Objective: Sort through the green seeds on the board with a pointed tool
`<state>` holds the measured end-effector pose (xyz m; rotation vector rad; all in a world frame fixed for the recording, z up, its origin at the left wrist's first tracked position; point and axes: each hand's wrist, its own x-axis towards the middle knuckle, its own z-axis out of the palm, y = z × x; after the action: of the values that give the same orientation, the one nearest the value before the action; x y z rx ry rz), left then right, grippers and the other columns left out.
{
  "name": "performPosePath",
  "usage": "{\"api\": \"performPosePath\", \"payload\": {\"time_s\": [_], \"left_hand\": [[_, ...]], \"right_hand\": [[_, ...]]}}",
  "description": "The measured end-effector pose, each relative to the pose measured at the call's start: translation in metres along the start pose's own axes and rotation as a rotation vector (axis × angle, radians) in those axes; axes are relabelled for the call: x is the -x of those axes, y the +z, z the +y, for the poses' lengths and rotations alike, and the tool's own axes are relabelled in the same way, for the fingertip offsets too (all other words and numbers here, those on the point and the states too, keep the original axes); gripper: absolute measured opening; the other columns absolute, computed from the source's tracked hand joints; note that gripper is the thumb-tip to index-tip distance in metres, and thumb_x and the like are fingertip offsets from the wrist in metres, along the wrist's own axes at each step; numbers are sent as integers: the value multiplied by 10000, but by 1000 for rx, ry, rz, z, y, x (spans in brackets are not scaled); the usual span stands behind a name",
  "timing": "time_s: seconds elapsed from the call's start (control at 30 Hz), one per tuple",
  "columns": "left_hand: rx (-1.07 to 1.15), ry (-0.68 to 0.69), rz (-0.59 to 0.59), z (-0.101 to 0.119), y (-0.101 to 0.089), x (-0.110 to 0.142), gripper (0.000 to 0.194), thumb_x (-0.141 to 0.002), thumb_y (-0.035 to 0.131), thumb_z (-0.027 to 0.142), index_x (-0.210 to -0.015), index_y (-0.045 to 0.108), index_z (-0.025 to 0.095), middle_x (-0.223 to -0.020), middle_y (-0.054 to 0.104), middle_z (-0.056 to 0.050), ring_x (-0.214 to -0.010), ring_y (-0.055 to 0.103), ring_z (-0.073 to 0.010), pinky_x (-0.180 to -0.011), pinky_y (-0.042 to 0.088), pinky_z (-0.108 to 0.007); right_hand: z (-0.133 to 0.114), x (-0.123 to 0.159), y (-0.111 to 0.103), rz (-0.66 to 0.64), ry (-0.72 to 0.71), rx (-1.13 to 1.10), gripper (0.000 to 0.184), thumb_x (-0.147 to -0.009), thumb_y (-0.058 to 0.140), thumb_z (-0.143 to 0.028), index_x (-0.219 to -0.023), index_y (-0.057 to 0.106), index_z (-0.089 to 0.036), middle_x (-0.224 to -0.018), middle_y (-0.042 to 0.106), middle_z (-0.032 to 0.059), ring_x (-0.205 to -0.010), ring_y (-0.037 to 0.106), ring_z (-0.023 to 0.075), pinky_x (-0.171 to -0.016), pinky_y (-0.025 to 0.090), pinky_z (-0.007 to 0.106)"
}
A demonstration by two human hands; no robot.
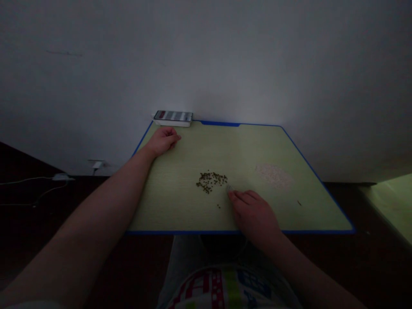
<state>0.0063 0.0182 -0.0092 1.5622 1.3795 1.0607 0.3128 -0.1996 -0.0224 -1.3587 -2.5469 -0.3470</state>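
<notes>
A loose scatter of small dark green beans (210, 181) lies in the middle of the table, with a couple of stray ones nearer the front edge. Just right of them, my right hand (254, 212) is closed in a pinch. A small pale, shiny tip (228, 188) pokes out from its fingers; the rest is hidden, so its kind is unclear. My left hand (165, 140) rests curled at the table's far left, in front of a white box, and nothing shows in it. To the right spreads a thin patch of pale grains (275, 175), resembling rice.
The light table (231, 146) has a blue rim and stands against a grey wall. On the white box (174, 123) lies a phone (174, 115) with its screen lit. A small dark sliver (299, 203) is at the right. Cables and a plug (96, 164) are at the left.
</notes>
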Motion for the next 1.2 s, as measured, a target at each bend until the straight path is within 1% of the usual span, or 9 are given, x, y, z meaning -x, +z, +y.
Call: {"api": "performPosePath", "payload": {"time_s": [0.2, 0.4, 0.5, 0.63, 0.77, 0.87, 0.97, 1.03, 1.2], "left_hand": [[-8, 7, 8, -4, -1, -3, 226, -668, 703, 293, -578, 516, 203, -434, 506, 33, -391, 407, -75, -422, 310, -221], [-10, 9, 1, -7, -1, -5, 236, -677, 696, 281, -578, 497, 201, -432, 493, 37, -386, 408, -72, -419, 302, -219], [-1, 4, 1, -5, -1, -4, 231, -671, 701, 271, -593, 495, 203, -429, 495, 40, -388, 402, -70, -428, 305, -220], [16, -12, -7, -5, -1, -3, 234, -654, 705, 281, -602, 488, 210, -434, 501, 39, -393, 405, -79, -428, 295, -232], [36, 13, -7, -8, -1, -4, 237, -646, 712, 294, -602, 496, 206, -443, 510, 41, -397, 412, -78, -433, 300, -233], [35, 19, -6, -9, -1, -5, 232, -658, 704, 294, -604, 496, 207, -439, 504, 44, -389, 406, -78, -425, 288, -234], [24, 21, -11, -8, -1, -5, 230, -667, 697, 294, -600, 495, 208, -434, 499, 43, -392, 401, -77, -429, 286, -235], [19, 27, -11, -8, -1, -5, 235, -666, 697, 298, -593, 493, 208, -430, 497, 43, -395, 399, -77, -435, 292, -236], [-3, 29, -16, -9, -1, -6, 231, -666, 694, 313, -592, 503, 206, -434, 498, 42, -406, 399, -82, -451, 301, -241]], "right_hand": [[0, -6, 1, -24, 9, -16, 366, -880, 607, -9, -1216, 735, -83, -1089, 800, 145, -914, 716, 225, -857, 591, 336], [-2, -12, 5, -36, -4, -38, 362, -910, 587, -24, -1233, 737, -83, -1094, 797, 160, -937, 719, 240, -873, 593, 355], [-4, -15, 7, -36, -4, -49, 368, -912, 585, -21, -1245, 732, -70, -1101, 794, 165, -934, 717, 245, -861, 599, 358], [-9, -15, 7, -23, -44, -44, 387, -894, 587, 6, -1253, 723, -45, -1067, 794, 166, -924, 715, 243, -867, 597, 347], [-10, -16, 5, -63, -28, -31, 400, -906, 568, 1, -1268, 723, -67, -1104, 794, 160, -932, 718, 235, -868, 594, 337], [-3, -19, 1, -117, 60, -13, 376, -919, 572, -22, -1250, 739, -81, -1128, 795, 157, -934, 727, 238, -867, 595, 337], [10, -17, -2, -152, 129, 8, 376, -922, 577, -40, -1255, 743, -83, -1150, 794, 156, -942, 736, 249, -884, 598, 354], [19, -13, -3, -149, 161, 16, 389, -921, 568, -46, -1268, 740, -83, -1158, 794, 148, -946, 740, 256, -892, 600, 368], [43, 2, -1, -90, 212, 51, 373, -936, 540, -77, -1239, 758, -81, -1145, 797, 153, -950, 751, 276, -889, 603, 398]]}}
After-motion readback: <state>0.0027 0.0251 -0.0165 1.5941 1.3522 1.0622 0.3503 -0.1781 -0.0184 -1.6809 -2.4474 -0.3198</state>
